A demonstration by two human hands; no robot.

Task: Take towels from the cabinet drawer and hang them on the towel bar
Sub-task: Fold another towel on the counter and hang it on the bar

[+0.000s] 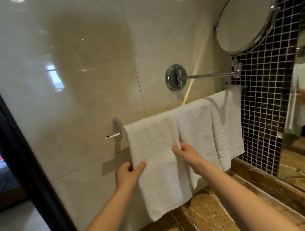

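Three white towels hang side by side over the towel bar, above the counter. The left grip pinches the left edge of the leftmost towel; the right grip pinches its right edge. The middle towel and the right towel hang beside it.

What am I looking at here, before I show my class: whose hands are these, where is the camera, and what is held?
No machine here: a person wears one camera on the head, looking forward and down, so you see their own bare arms. Three white towels hang over a wall bar. The left hand and right hand pinch the side edges of the left towel; the middle towel and right towel hang beside it. Below lies a marble counter; up right, a round mirror.
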